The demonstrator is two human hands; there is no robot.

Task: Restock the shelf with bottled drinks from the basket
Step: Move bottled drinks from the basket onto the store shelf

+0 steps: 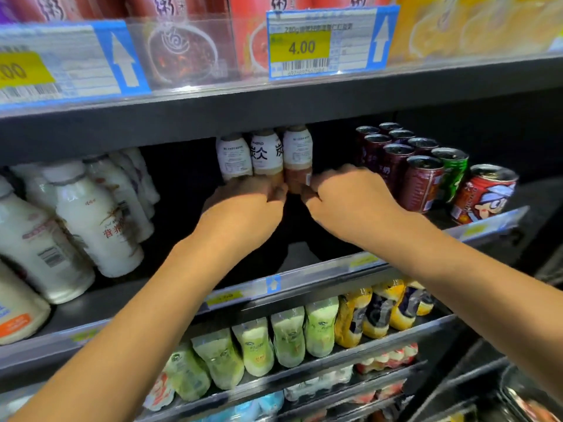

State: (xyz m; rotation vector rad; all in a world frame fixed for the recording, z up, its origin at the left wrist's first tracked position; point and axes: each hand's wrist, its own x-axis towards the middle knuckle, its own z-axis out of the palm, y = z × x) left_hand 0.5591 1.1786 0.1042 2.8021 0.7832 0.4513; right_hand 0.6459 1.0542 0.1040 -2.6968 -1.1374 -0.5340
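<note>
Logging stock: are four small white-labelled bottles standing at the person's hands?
No, only three small bottles stand side by side there, gripped at their bases by the left hand and right hand.

Three small bottles (266, 153) stand side by side deep on the dark shelf (300, 255). The left hand (243, 205) and right hand (350, 202) hold their bases, beside red cans (422, 181).

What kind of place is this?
Probably a shop's drinks aisle. A yellow price tag reading 4.00 sits on the shelf edge, milk bottles and drink cans stand in rows, and the left hand and right hand grip small bottles.
</note>
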